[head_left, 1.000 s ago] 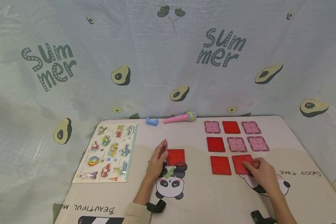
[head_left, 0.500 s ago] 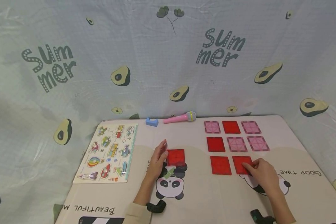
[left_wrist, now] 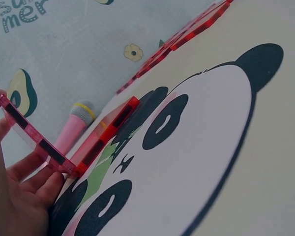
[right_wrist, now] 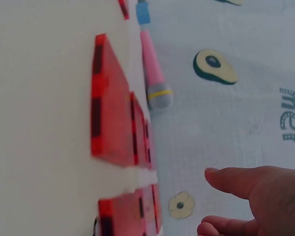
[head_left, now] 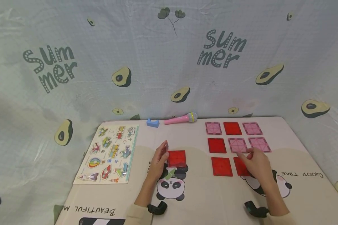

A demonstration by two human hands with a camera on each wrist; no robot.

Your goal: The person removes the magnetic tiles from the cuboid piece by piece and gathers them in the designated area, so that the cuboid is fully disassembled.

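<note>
My left hand [head_left: 156,162] holds a pink magnetic tile [left_wrist: 37,135] on edge, its fingers against the tile's outer side. The tile's lower edge meets the left edge of a red magnetic tile [head_left: 177,158] lying on the tabletop. At the right, my right hand [head_left: 258,165] hovers with thumb and forefinger apart and nothing between them. It partly covers a red tile [head_left: 240,166], and its fingertips are close to the front edge of a pink tile [head_left: 238,145]. The right wrist view shows the same hand [right_wrist: 265,196] above the rows of tiles.
Loose red and pink tiles lie in three rows at the right, including a front-left red tile [head_left: 222,166]. A pink toy microphone [head_left: 181,118] and a blue piece [head_left: 153,122] lie at the back edge. A picture puzzle board [head_left: 105,153] lies at the left.
My right hand has let go of the front red tile and moved a little up and left, toward the pink tile behind it. My left hand stays where it was.
</note>
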